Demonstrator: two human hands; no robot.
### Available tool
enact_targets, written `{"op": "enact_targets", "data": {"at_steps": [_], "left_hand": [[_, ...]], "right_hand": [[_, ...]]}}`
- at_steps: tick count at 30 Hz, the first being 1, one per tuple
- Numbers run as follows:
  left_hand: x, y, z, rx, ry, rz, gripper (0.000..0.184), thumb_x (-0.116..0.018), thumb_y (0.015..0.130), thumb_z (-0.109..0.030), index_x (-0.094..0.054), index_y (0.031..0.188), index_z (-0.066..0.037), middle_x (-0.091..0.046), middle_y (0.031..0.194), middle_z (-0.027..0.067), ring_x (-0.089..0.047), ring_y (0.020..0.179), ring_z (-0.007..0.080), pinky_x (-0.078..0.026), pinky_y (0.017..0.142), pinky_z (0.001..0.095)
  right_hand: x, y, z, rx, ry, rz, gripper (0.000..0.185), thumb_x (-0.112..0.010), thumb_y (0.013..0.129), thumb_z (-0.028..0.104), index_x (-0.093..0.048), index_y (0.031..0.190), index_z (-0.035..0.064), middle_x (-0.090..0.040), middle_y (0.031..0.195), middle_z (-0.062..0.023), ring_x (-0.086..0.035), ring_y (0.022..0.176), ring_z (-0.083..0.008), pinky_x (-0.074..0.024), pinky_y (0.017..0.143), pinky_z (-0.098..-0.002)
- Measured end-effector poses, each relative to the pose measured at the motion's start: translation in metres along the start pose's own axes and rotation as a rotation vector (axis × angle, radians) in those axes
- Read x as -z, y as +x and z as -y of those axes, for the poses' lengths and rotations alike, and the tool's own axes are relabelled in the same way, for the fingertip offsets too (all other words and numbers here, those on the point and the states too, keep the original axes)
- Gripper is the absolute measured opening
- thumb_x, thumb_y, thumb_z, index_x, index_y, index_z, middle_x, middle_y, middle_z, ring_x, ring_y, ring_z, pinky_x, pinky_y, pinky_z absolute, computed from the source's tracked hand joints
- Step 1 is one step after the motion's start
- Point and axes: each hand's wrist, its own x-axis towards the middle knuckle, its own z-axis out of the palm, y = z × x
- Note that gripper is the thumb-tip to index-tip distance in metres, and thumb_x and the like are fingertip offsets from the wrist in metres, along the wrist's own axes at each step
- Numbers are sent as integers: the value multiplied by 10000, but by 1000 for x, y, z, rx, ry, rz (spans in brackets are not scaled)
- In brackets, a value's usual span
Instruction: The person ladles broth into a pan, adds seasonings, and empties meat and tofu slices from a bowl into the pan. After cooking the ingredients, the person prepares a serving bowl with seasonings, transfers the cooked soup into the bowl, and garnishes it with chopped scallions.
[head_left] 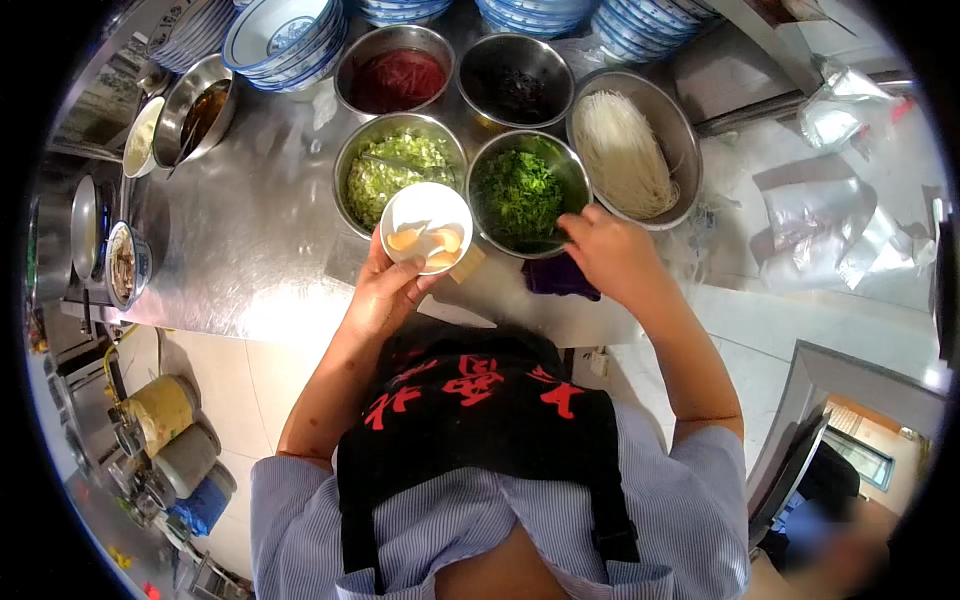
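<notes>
My left hand (383, 292) grips a small white bowl (428, 197) from its near left side, thumb over the rim. A few pale orange pieces (404, 238) lie inside; their kind is unclear. My right hand (612, 252) is at the near right rim of a steel bowl of chopped green herbs (518, 188). Its fingertips are bent together over that edge, and whatever is between them is hidden. Just behind the white bowl stands a steel bowl of chopped pale green vegetable (405, 152), with a utensil handle lying across it.
Farther back are steel bowls of red shreds (400, 80) and dark pieces (512, 85). White noodles (622, 150) fill a larger bowl at right. Stacked blue-and-white bowls (283, 45) line the back. A dark cloth (562, 278) lies near the counter's front edge. Someone is visible bottom right.
</notes>
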Motion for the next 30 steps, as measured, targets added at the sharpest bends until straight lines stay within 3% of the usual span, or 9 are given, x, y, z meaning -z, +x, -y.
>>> {"op": "enact_targets", "data": {"at_steps": [2, 5, 8, 11, 12, 15, 18, 22, 30], "left_hand": [[-1, 3, -1, 18, 18, -37, 639, -449, 850, 59, -225, 1404, -165, -440, 1300, 135, -515, 1154, 270, -500, 918, 385], [-2, 9, 0, 9, 30, -53, 619, -437, 859, 54, -223, 1403, -149, -435, 1305, 138, -513, 1155, 273, -502, 914, 393], [-1, 9, 2, -68, 94, 8, 556, -459, 899, -15, -236, 1396, -131, -433, 1306, 142, -512, 1155, 279, -513, 895, 400], [-5, 10, -3, -38, 11, -20, 486, -460, 942, -118, -262, 1385, -123, -441, 1305, 133, -508, 1159, 283, -515, 886, 406], [-3, 14, -2, -24, -81, -8, 465, -447, 965, -216, -266, 1381, -116, -447, 1298, 134, -526, 1135, 283, -533, 845, 410], [-6, 18, -3, 30, 48, -108, 458, -431, 967, -217, -265, 1383, -124, -452, 1291, 137, -549, 1102, 284, -550, 801, 407], [-5, 18, -1, 29, 67, -113, 500, -466, 920, -91, -274, 1379, -138, -464, 1273, 141, -560, 1086, 286, -558, 789, 408], [-4, 14, -2, -8, 132, -119, 562, -501, 873, -4, -275, 1371, -135, -469, 1259, 137, -554, 1092, 283, -554, 810, 411], [-18, 15, -6, 47, 138, -29, 655, -508, 841, 33, -221, 1400, -152, -443, 1284, 123, -530, 1123, 272, -556, 812, 408]], "right_hand": [[4, 1, 12, 32, -69, 93, 141, -624, 772, 158, -574, 865, 65, -572, 833, -113, -623, 690, -291, -508, 586, -389], [-22, 9, -5, -88, -117, 76, 159, -611, 787, 180, -608, 900, 67, -593, 825, -122, -629, 700, -287, -513, 602, -394], [7, -3, -13, -97, -11, -11, 226, -608, 798, 211, -633, 967, 63, -613, 827, -131, -633, 713, -295, -514, 619, -409], [15, -2, -22, -180, -4, 18, 292, -606, 809, 240, -632, 1036, 59, -625, 831, -138, -634, 722, -313, -514, 636, -419], [9, 0, -24, -178, -11, -34, 265, -599, 820, 257, -632, 974, 44, -623, 814, -143, -631, 731, -321, -513, 640, -422], [-16, 12, -27, -155, -31, 72, 235, -601, 820, 259, -627, 889, 36, -620, 804, -151, -630, 738, -324, -513, 639, -430], [-35, 25, -23, -174, -42, 80, 231, -596, 824, 264, -617, 813, 34, -617, 810, -159, -628, 740, -327, -512, 639, -435], [-19, 25, -19, -197, -43, 119, 229, -592, 826, 265, -626, 796, 41, -616, 810, -150, -628, 737, -323, -511, 636, -427], [-38, 19, -28, -166, 8, 36, 186, -575, 837, 229, -646, 847, 58, -624, 797, -122, -626, 746, -314, -495, 619, -413]]}}
